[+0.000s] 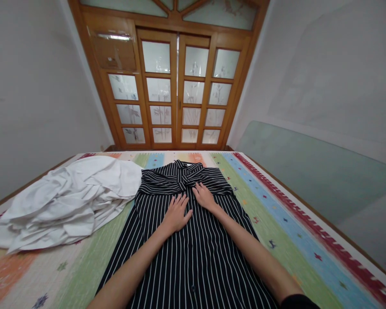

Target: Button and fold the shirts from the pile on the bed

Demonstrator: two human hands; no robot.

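Observation:
A black shirt with white stripes [183, 249] lies flat on the bed, its collar at the far end and its body running toward me. Both sleeves are folded inward and cross over the chest below the collar. My left hand [176, 213] rests palm down on the shirt's front, just below the crossed sleeves, fingers stretched out. Beside it, my right hand [203, 196] lies with extended fingers at the lower edge of the folded sleeves. Neither hand grips the fabric. The shirt's bottom hem is out of view.
On the left lies a crumpled heap of white cloth [73, 199], close to the shirt's shoulder. A colourful striped bed cover [263, 206] is spread underneath. Wooden doors with glass panes [176, 94] stand beyond the bed's far edge, and white walls flank both sides.

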